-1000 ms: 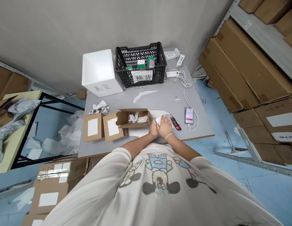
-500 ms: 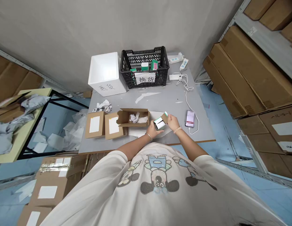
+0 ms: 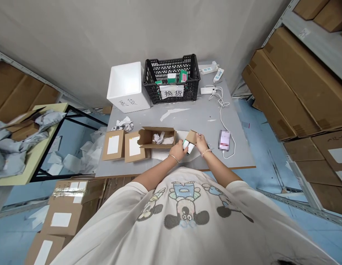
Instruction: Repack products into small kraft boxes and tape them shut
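Gray tabletop (image 3: 200, 117): open carton (image 3: 161, 146), crumpled paper (image 3: 158, 138) inside. Left hand (image 3: 177, 150) grips small green-and-white box (image 3: 190, 148); right hand (image 3: 200, 143) pinches its raised brown flap (image 3: 191, 137)

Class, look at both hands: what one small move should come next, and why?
Probably the right hand should gently ease the brown card away from the small white-and-green box: that hand holds the card's edge, while the left hand holds the box.

small box (image 3: 191, 140): matt card | crate (image 3: 192, 92): plastic | open carton (image 3: 160, 146): matt cardboard | bin (image 3: 138, 100): smooth foam
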A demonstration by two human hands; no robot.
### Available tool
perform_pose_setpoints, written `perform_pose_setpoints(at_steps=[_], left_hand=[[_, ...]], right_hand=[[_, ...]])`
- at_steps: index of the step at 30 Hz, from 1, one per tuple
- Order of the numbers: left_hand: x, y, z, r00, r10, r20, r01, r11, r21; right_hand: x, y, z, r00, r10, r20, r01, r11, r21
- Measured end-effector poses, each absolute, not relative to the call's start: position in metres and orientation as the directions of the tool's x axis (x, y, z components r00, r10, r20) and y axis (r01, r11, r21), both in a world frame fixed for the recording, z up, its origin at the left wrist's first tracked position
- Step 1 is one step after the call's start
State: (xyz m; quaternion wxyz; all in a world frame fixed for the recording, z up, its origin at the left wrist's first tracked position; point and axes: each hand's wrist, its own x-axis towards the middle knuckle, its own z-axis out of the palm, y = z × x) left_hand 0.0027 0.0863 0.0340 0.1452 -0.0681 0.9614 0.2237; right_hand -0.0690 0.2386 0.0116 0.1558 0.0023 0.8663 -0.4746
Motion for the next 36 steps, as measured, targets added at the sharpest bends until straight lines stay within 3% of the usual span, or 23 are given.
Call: perform_pose_setpoints(at_steps=[3, 7, 14, 18, 20, 22, 26, 30, 36], left_hand=[[-0.002, 0.087, 0.042, -0.936, -0.075, -0.343, -0.202, 0.914, 0.352], [-0.001, 0.089, 0.046, -0.946, -0.058, -0.318, -0.181, 0.911, 0.371], [0.003, 0.088, 0.041, -0.945, -0.125, -0.303, -0.26, 0.849, 0.461], [0.011, 0.08, 0.03, -0.96, -0.193, -0.203, -0.276, 0.77, 0.575], [0.017, 0.075, 0.023, -0.965, -0.211, -0.153, -0.26, 0.718, 0.646], [0.024, 0.072, 0.018, -0.973, -0.203, -0.109, -0.219, 0.671, 0.708], [0.03, 0.07, 0.013, -0.994, -0.113, 0.004, -0.068, 0.626, 0.777], [0.027, 0.073, 0.013, -0.999, -0.024, 0.041, 0.016, 0.637, 0.771], [0.022, 0.076, 0.009, -0.995, -0.072, -0.073, -0.102, 0.674, 0.732]], right_hand=[[-0.041, 0.232, 0.014, -0.966, 0.014, -0.257, 0.213, 0.604, -0.768], [-0.009, 0.222, 0.015, -0.97, -0.12, -0.212, 0.089, 0.637, -0.766], [-0.027, 0.227, 0.024, -0.963, -0.167, -0.21, 0.02, 0.736, -0.677], [-0.045, 0.244, 0.012, -0.939, -0.089, -0.333, 0.239, 0.531, -0.813], [-0.049, 0.251, 0.003, -0.892, -0.074, -0.447, 0.393, 0.362, -0.845], [-0.047, 0.256, -0.005, -0.873, -0.091, -0.479, 0.441, 0.272, -0.855], [-0.031, 0.255, -0.004, -0.965, -0.107, -0.241, 0.177, 0.416, -0.892], [-0.015, 0.246, 0.006, -0.974, -0.226, 0.01, -0.148, 0.603, -0.784], [-0.02, 0.247, -0.004, -0.979, -0.202, -0.026, -0.091, 0.549, -0.831]])
